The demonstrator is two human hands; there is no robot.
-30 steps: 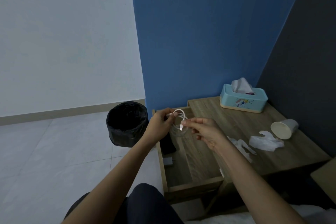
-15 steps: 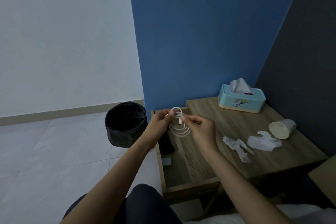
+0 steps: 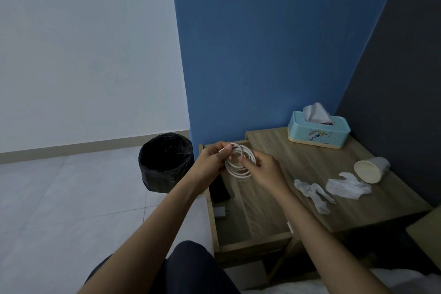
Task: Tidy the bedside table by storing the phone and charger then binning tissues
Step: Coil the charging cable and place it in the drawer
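Wooden bedside table (image 3: 310, 164), drawer (image 3: 248, 217) open; white charger cable (image 3: 238, 162) coiled above it.
I pinch the loops in left hand (image 3: 212, 162) and right hand (image 3: 265, 169); I'd keep them bunched, lowering beside the phone (image 3: 219, 188) and plug (image 3: 220, 212). Tissues (image 3: 343, 186) wait.

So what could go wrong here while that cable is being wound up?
The coiled white charging cable, pinched loosely between the left hand and right hand, could spring undone when released. Dropped carelessly, it might miss the open wooden drawer. An arm reaching for the crumpled white tissues might roll the tipped paper cup.
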